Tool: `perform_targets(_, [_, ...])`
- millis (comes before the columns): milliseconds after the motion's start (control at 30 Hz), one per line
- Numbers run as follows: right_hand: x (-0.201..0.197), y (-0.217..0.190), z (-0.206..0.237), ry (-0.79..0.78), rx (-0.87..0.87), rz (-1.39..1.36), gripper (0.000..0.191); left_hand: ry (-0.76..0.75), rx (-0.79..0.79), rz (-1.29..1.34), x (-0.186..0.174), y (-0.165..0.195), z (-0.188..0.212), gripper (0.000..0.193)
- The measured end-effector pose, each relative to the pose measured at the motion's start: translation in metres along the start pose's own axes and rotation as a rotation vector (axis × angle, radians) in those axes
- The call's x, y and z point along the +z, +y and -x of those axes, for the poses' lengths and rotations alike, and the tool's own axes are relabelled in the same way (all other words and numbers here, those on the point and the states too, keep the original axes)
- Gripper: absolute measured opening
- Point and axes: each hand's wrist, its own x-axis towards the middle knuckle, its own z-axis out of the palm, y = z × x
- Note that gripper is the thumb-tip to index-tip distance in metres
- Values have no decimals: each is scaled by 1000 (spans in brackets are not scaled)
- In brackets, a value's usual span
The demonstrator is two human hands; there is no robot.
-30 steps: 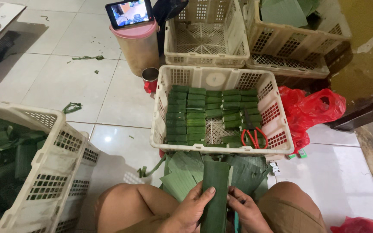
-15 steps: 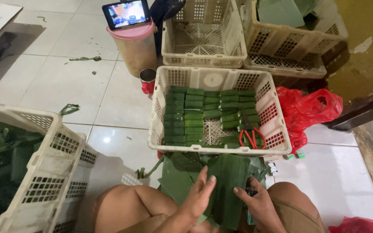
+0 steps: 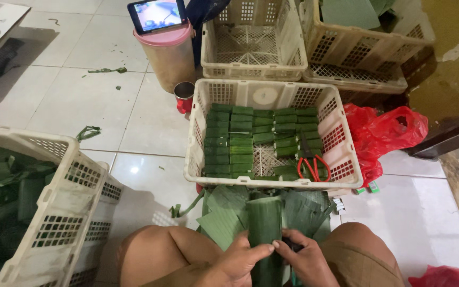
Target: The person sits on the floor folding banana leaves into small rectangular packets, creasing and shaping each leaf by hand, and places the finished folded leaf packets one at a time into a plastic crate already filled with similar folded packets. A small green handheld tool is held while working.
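Note:
My left hand [image 3: 243, 259] and my right hand [image 3: 304, 259] both grip a rolled green banana leaf [image 3: 264, 223] that stands between my knees over a pile of flat leaf pieces [image 3: 224, 212]. The thumbs meet on the front of the roll. Just beyond stands a white plastic basket [image 3: 272, 95] holding rows of folded leaf bundles [image 3: 229, 141] and red-handled scissors [image 3: 310, 165].
A white basket [image 3: 54, 207] full of leaf rolls stands at my left. Behind are an empty white basket [image 3: 253, 40], stacked baskets with leaves [image 3: 367, 42], a bucket with a pink lid [image 3: 167, 50] carrying a lit tablet [image 3: 156, 15], a small cup [image 3: 184, 91] and red plastic bags [image 3: 389, 133].
The leaf was spread wide under both hands half a second ago; now it is rolled into a narrow upright tube, with both hands closed on it.

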Motion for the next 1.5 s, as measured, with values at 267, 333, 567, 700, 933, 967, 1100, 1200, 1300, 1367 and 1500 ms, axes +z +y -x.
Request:
perform_targets(267, [23,-22,21,236,-258,133,44,-41,155,-15,-15,-27,-12,38])
perform_targets(333, [25,-28,25,195,-249,146,43,7,177,-36,-17,-32,-14,40])
perform_targets(567, [38,-40,36,92,-232,242,75,7,171,36,-16,-34,-8,60])
perform_targets(700, [43,-41,31,193,-512,415,71,-114,233,3,-22,-35,-10,71])
perform_targets(933, [21,-11,21,123,-213,231,70,5,260,-229,-36,-38,-13,56])
perform_targets(967, [18,-4,19,103,-219,230,64,10,297,-363,-38,-35,-11,53])
perform_targets(1100, [12,22,14,47,-238,152,50,54,355,-606,-37,-17,-4,42])
perform_targets(1200, [8,26,14,-39,-728,248,35,67,235,-395,-30,-6,2,50])
perform_targets(1300, [5,10,13,-82,45,-42,46,45,97,-302,-25,-1,7,51])
perform_targets(1367, [6,-8,9,-129,4,-232,40,21,71,-359,-23,-1,8,52])
perform_targets(1500, [16,-41,8,-200,22,-433,35,63,138,-452,-23,1,-3,52])
